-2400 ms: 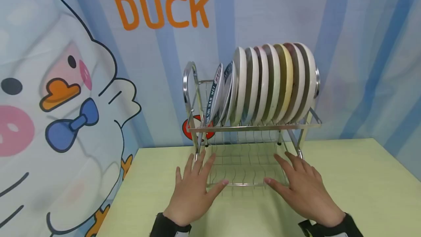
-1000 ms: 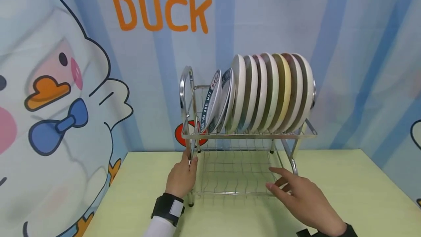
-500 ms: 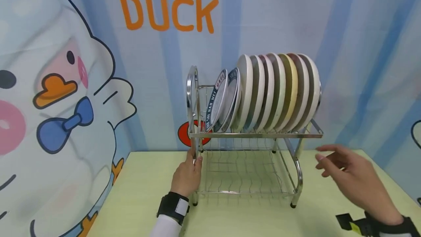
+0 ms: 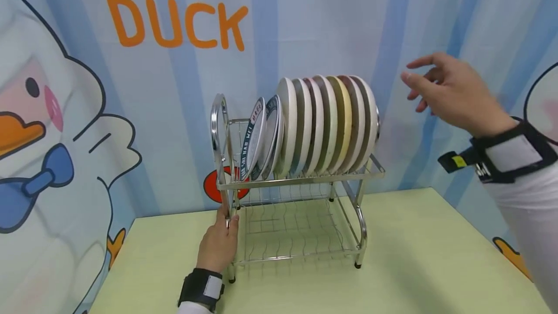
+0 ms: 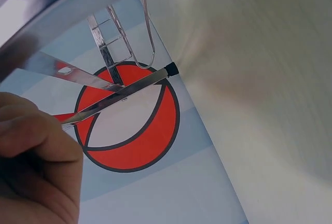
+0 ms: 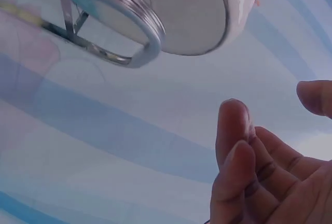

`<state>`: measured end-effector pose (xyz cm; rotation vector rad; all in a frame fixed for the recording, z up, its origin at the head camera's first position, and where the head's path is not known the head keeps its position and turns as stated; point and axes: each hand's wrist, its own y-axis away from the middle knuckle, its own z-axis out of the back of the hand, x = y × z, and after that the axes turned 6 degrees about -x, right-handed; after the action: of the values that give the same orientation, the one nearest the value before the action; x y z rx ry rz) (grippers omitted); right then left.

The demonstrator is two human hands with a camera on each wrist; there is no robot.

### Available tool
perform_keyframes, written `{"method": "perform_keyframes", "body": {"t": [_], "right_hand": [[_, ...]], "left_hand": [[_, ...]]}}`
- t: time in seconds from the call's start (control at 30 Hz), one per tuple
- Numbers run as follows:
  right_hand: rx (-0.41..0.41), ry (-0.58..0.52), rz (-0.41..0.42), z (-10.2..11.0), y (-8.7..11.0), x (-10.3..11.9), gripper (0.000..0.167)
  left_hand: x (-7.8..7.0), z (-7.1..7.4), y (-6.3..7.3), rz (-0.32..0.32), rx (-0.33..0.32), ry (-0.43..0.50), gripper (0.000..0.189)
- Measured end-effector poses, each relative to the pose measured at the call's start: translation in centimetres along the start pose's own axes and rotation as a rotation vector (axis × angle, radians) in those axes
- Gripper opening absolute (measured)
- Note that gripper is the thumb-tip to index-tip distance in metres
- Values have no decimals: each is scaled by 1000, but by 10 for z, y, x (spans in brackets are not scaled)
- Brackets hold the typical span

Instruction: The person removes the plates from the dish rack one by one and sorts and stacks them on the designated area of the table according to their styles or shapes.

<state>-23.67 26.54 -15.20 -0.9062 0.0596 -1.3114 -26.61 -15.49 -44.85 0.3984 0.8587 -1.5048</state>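
Observation:
A chrome two-tier dish rack [image 4: 305, 180] stands on the table. Its upper tier holds several upright plates: large ones [image 4: 287, 125] in white, with a yellow-rimmed plate [image 4: 346, 122] among them, and smaller blue-rimmed plates [image 4: 255, 134] leaning at the left. My left hand [image 4: 218, 246] grips the rack's left front leg, thumb on the near side. In the left wrist view, its curled fingers [image 5: 36, 136] show beside the metal bars. My right hand [image 4: 457, 93] is raised in the air, right of the plates, fingers loosely bent around nothing.
The rack's lower wire tier [image 4: 292, 236] sits just above the pale yellow table [image 4: 405, 251]. Behind hangs a blue striped cloth [image 4: 327, 23] with a cartoon duck and orange letters. A black strap [image 4: 514, 154] wraps the right wrist.
My left hand came onto the rack's left leg and has stayed there. My right hand went from in front of the lower tier rightward, then up to plate height. The head view has turned right.

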Motion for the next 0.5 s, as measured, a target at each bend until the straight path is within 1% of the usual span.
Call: {"method": "perform_keyframes", "body": {"t": [0.07, 0.17, 0.27, 0.37, 0.43, 0.5], "right_hand": [[49, 47, 21, 1, -19, 10, 62], [141, 161, 27, -4, -43, 27, 66], [261, 248, 10, -14, -63, 42, 69], [386, 305, -11, -24, -79, 54, 67], [461, 332, -18, -30, -87, 59, 63], [514, 352, -15, -34, -91, 62, 59]], "left_hand": [[0, 0, 0, 1, -1, 8, 55], [0, 0, 0, -3, -1, 13, 53], [1, -1, -1, -11, -3, 15, 53], [4, -2, -2, -13, -9, 22, 54], [6, -2, -2, -10, -10, 25, 55], [7, -3, -2, -2, -2, 33, 55]]}}
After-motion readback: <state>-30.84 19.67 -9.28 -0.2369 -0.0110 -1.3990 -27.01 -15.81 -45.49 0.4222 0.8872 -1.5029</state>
